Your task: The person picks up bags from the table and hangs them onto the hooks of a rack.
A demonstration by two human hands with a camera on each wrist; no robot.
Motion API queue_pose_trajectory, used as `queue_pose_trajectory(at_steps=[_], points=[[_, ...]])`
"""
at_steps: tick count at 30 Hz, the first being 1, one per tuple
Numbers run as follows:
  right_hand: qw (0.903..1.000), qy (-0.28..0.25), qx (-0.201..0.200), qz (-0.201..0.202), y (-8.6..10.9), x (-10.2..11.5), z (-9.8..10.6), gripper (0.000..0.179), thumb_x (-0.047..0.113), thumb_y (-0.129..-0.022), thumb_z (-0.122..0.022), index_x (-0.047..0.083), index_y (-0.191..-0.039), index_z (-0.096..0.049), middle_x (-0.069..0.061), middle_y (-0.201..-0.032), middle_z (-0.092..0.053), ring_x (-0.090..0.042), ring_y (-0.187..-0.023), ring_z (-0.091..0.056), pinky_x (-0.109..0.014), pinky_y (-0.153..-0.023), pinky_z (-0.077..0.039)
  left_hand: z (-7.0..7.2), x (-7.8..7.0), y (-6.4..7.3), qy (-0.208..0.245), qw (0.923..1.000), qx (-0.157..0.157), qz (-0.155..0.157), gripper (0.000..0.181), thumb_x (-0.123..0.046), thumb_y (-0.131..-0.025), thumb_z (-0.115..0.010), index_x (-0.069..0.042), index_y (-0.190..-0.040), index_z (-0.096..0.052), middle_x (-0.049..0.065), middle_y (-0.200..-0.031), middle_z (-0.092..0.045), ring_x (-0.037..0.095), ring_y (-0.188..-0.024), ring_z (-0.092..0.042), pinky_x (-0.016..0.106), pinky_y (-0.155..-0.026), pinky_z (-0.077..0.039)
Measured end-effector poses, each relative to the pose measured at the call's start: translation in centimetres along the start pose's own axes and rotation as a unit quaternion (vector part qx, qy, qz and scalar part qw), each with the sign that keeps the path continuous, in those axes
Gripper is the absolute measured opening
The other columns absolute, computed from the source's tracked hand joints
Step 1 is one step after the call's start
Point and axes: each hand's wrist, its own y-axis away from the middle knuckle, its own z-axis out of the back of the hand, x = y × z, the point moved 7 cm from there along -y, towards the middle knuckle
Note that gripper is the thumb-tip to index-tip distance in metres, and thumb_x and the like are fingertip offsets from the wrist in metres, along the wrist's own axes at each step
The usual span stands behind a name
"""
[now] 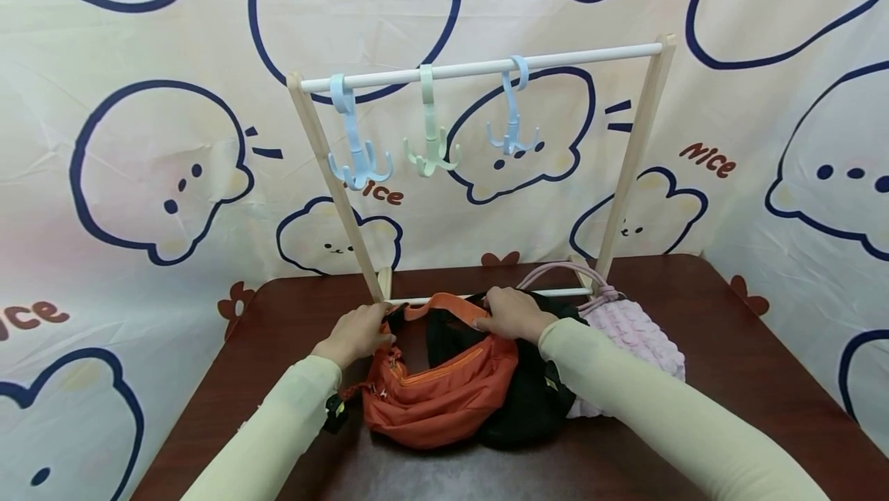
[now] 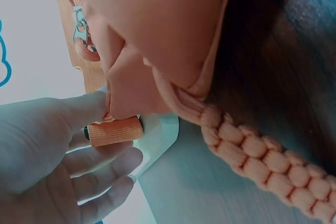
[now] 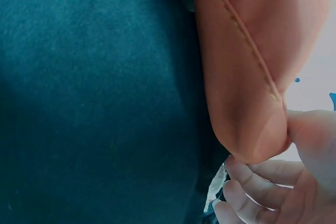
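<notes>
left hand (image 1: 356,335): pinching one end of orange crossbody bag (image 1: 437,404) | right hand (image 1: 515,314): pinching opposite end | risk: black bag (image 1: 529,412) may drag along; cause: overlap

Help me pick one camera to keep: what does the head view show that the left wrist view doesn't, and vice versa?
Only the head view: the white top bar with a green hook between two blue hooks, and the pink bag.

Only the left wrist view: the palm side of the left hand, plus close detail: the chunky weave of the braided cord and the shape of the metal zip pull.

Both: the orange bag, the left hand gripping it, and the dark table.
</notes>
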Motion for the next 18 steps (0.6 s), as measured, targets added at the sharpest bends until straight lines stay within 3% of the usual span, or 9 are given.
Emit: queue_pose_trajectory(at_steps=[7, 18], points=[[0.9999, -0.011, 0.005, -0.005, -0.18, -0.02, -0.22, 0.039, 0.031, -0.098, -0.068, 0.015, -0.065, -0.054, 0.002, -0.052, -0.038, -0.013, -0.045, -0.035, -0.027, -0.048, -0.023, -0.34, -0.11, -0.25, 0.001, 0.9999, 0.003, -0.012, 0.053, -0.019, -0.095, -0.072, -0.003, -0.141, -0.054, 0.006, -0.082, -0.062, 0.017, -0.067, -0.055, 0.035, -0.065, -0.046], [0.9992, -0.036, 0.013, -0.014, -0.41, 0.02, -0.46, 0.022, 0.021, -0.099, -0.067, 0.011, -0.083, -0.055, 0.000, -0.062, -0.043, -0.015, -0.053, -0.041, -0.029, -0.052, -0.029, -0.80, -0.75, -0.56, 0.010, 0.9995, -0.003, -0.029, 0.043, -0.012, -0.096, -0.069, -0.002, -0.136, -0.056, 0.007, -0.079, -0.061, 0.017, -0.063, -0.055, 0.033, -0.062, -0.045]])
